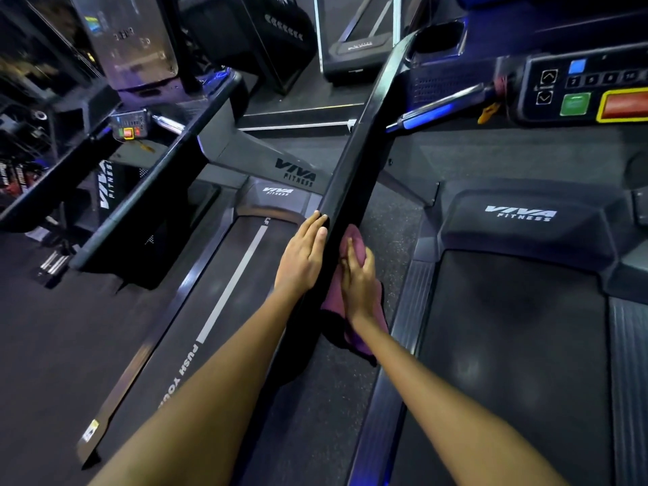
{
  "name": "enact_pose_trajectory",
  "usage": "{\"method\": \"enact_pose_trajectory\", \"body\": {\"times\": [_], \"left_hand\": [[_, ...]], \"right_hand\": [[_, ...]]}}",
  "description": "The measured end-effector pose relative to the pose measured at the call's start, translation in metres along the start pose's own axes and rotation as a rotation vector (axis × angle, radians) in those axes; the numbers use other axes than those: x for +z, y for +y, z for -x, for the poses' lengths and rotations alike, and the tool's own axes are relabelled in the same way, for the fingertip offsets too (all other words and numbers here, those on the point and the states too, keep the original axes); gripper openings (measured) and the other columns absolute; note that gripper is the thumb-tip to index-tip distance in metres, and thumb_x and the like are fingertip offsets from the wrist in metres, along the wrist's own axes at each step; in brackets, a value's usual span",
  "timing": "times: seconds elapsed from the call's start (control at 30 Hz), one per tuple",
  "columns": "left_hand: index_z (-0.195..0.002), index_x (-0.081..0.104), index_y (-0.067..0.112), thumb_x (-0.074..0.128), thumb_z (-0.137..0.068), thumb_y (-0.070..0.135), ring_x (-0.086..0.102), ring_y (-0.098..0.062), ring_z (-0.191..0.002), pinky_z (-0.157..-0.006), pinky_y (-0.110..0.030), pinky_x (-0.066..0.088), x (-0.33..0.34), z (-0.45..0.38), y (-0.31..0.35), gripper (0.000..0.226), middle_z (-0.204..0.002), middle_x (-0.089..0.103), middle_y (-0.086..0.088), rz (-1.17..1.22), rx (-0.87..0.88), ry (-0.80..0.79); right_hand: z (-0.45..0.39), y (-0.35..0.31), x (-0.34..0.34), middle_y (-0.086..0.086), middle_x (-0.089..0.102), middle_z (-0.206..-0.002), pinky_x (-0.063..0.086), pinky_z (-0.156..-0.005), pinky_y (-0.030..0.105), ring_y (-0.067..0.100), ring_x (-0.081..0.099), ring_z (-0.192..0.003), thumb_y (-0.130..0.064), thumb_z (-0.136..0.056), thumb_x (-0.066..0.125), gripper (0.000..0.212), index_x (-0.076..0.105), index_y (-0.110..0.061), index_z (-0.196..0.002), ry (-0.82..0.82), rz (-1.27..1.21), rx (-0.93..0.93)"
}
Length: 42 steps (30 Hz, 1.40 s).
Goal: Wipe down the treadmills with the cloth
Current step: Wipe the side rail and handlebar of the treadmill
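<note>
Two hands on treadmill handrail [354,163], L hand [302,256] flat, R hand [357,280] gripping pink cloth [350,340]

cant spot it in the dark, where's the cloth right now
In the head view the pink cloth sits centre frame, held by the right hand against the right side of the black handrail.

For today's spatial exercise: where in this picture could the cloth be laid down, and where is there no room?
Free: the right treadmill's belt between its ribbed side rails, and the left belt beside its white stripe. Crowded: the black handrail, where the left hand rests and the right hand holds the pink cloth.
</note>
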State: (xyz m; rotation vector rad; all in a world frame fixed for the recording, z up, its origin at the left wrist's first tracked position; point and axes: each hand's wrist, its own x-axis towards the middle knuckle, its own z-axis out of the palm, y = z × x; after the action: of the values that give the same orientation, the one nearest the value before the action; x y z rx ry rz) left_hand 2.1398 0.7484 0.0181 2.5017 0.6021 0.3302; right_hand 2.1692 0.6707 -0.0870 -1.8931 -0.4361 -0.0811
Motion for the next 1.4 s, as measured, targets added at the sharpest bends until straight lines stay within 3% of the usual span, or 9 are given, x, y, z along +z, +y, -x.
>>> {"method": "enact_pose_trajectory", "body": {"times": [0.23,0.43,0.53,0.63,0.8,1.03,1.17,1.3,1.4], "left_hand": [[-0.14,0.042,0.02,0.027,-0.1,0.036,0.026,-0.002,-0.137,-0.106,-0.015,0.019,0.001,-0.001,-0.002,0.045,-0.15,0.032,0.008,0.025,-0.006,-0.009],[-0.14,0.042,0.021,0.028,-0.102,0.031,0.024,0.002,-0.136,-0.104,-0.011,0.017,0.0,-0.002,-0.003,0.041,-0.151,0.03,0.01,0.003,-0.021,-0.017],[-0.14,0.041,0.023,0.026,-0.1,0.037,0.023,0.008,-0.133,-0.104,-0.014,0.019,0.001,-0.003,-0.004,0.045,-0.151,0.03,0.011,-0.002,-0.021,-0.025],[-0.14,0.04,0.024,0.028,-0.102,0.035,0.022,0.011,-0.13,-0.104,-0.016,0.02,0.001,-0.003,-0.004,0.041,-0.151,0.028,0.012,-0.009,-0.036,-0.041],[-0.143,0.036,0.021,0.026,-0.102,0.033,0.019,0.011,-0.13,-0.103,-0.01,0.015,0.0,-0.004,-0.002,0.044,-0.153,0.024,0.009,-0.014,-0.015,-0.065],[-0.147,0.027,0.023,0.024,-0.098,0.038,0.011,0.0,-0.141,-0.109,-0.016,0.009,-0.001,-0.003,0.001,0.052,-0.156,0.015,0.008,-0.074,-0.004,-0.099],[-0.147,0.026,0.019,0.027,-0.1,0.033,0.011,-0.007,-0.144,-0.11,-0.016,0.009,-0.002,-0.003,0.003,0.05,-0.157,0.014,0.004,-0.091,0.0,-0.099],[-0.148,0.023,0.02,0.021,-0.093,0.043,0.009,-0.007,-0.144,-0.112,-0.02,0.009,-0.002,-0.003,0.005,0.06,-0.157,0.012,0.005,-0.121,-0.017,-0.109],[-0.148,0.02,0.021,0.019,-0.091,0.046,0.006,-0.007,-0.144,-0.112,-0.022,0.007,-0.001,-0.003,0.007,0.062,-0.157,0.011,0.005,-0.169,-0.023,-0.11]], "right_hand": [[-0.023,-0.012,-0.004,0.023,0.053,-0.124,0.053,-0.076,0.044,0.038,0.059,-0.103,-0.021,-0.094,0.042,0.04,0.049,-0.018,-0.133,0.107,0.04,-0.198],[-0.004,0.005,0.003,0.004,0.036,-0.148,0.043,-0.099,0.04,0.018,0.042,-0.131,-0.032,-0.103,0.021,0.047,0.008,-0.048,-0.145,-0.039,0.051,-0.213],[-0.042,-0.002,0.002,0.018,0.048,-0.136,0.048,-0.093,0.047,0.032,0.052,-0.121,-0.016,-0.095,0.037,0.044,0.045,-0.024,-0.138,0.068,-0.117,-0.128],[-0.061,-0.011,0.002,0.026,0.05,-0.131,0.049,-0.093,0.048,0.041,0.054,-0.115,-0.018,-0.091,0.039,0.042,0.055,-0.011,-0.129,0.109,-0.105,-0.103],[-0.027,0.008,0.003,0.02,0.041,-0.142,0.035,-0.102,0.04,0.034,0.044,-0.126,-0.038,-0.099,0.03,0.043,0.039,-0.023,-0.139,0.016,-0.043,-0.264],[-0.089,0.012,0.008,0.025,0.038,-0.143,0.038,-0.099,0.045,0.045,0.047,-0.12,-0.006,-0.091,0.044,0.047,0.041,-0.008,-0.138,-0.022,-0.156,0.044],[-0.059,0.009,0.003,0.026,0.042,-0.139,0.034,-0.1,0.035,0.043,0.049,-0.117,-0.018,-0.095,0.042,0.041,0.047,-0.011,-0.135,0.008,-0.127,-0.133],[-0.019,0.02,0.004,0.02,0.039,-0.143,0.037,-0.105,0.037,0.035,0.047,-0.124,-0.032,-0.101,0.03,0.042,0.033,-0.021,-0.141,-0.065,-0.139,-0.284],[-0.052,0.021,0.009,0.021,0.038,-0.144,0.04,-0.101,0.045,0.038,0.046,-0.124,-0.017,-0.096,0.036,0.046,0.035,-0.019,-0.142,-0.057,-0.164,-0.104]]}}
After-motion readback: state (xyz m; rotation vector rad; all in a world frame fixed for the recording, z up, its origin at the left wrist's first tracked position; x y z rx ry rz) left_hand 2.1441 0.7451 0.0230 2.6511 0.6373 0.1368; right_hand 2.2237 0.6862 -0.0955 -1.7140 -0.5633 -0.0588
